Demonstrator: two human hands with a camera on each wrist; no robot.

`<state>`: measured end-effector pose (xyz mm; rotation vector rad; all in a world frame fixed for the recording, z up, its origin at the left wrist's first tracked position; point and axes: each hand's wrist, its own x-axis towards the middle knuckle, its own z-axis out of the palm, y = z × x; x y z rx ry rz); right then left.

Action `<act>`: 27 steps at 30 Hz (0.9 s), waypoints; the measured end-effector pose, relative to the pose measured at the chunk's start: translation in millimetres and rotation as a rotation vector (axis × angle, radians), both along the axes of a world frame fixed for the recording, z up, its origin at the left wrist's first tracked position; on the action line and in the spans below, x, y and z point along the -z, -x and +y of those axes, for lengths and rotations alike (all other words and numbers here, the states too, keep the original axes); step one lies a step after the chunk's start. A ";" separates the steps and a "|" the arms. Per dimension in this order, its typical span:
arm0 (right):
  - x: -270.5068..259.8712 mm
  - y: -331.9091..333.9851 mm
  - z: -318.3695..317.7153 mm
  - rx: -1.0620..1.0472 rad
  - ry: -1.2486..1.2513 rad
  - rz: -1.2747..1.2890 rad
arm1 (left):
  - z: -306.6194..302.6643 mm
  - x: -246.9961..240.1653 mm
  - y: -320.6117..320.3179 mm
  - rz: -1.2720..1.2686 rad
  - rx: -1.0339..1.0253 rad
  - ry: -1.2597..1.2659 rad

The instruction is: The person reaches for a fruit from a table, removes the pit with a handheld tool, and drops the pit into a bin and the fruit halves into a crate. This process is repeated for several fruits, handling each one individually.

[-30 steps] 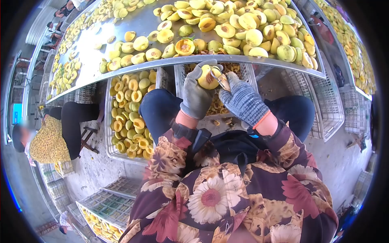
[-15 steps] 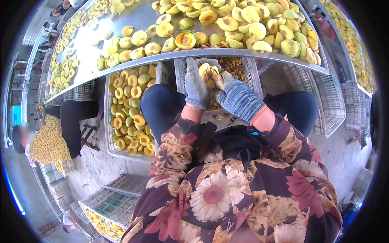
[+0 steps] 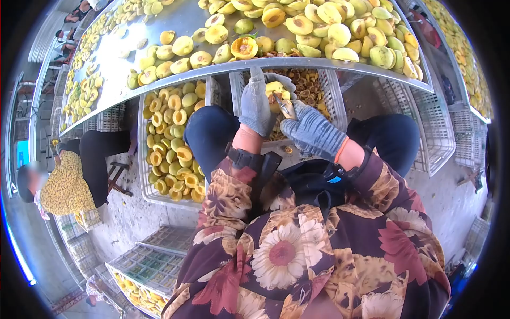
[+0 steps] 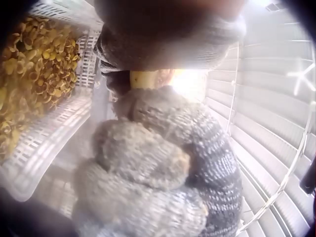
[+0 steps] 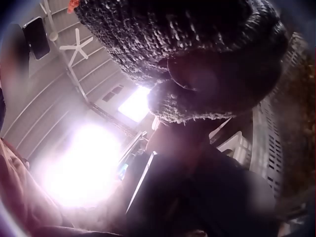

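I find the fruit [image 3: 273,86] between the gloved hands, just below the metal table edge [image 3: 212,77] and over a crate [image 3: 340,109] of brown trimmings. The left hand [image 3: 256,106] is closed about it, one digit standing straight up and the others behind the flesh. The right hand [image 3: 317,130] is clamped on a small pale-handled tool [image 3: 287,110], its tip at the fruit's dark middle.

I judge the fruit light, its flesh firm but bruisable, and likely wet and slippery where cut. The outer rounded side offers the best hold, cupped broadly, with fingers clear of the tip; a hard squeeze may split it.

Against the frame one second ago, the left digit is raised rather than folded against the fruit. Less of the rounded skin now shows, and the right hand sits slightly lower.
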<state>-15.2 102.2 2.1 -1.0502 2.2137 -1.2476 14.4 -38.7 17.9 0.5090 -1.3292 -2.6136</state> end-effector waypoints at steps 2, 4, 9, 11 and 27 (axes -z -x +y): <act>-24.3 3.7 4.3 -0.056 -0.074 -0.485 | -2.3 2.9 -1.7 0.014 0.037 0.036; -45.3 4.0 3.4 0.034 -0.039 -1.003 | -3.8 4.6 -3.6 0.053 0.067 0.112; -27.1 -0.6 1.0 -0.057 -0.089 -0.145 | -3.4 9.9 -2.1 0.042 0.042 0.233; -48.0 2.5 0.7 -0.076 -0.302 -0.338 | -3.6 9.5 -1.5 -0.005 0.065 0.131; -19.6 10.5 23.2 -0.461 0.347 -0.805 | -0.6 1.7 0.3 0.094 0.027 0.065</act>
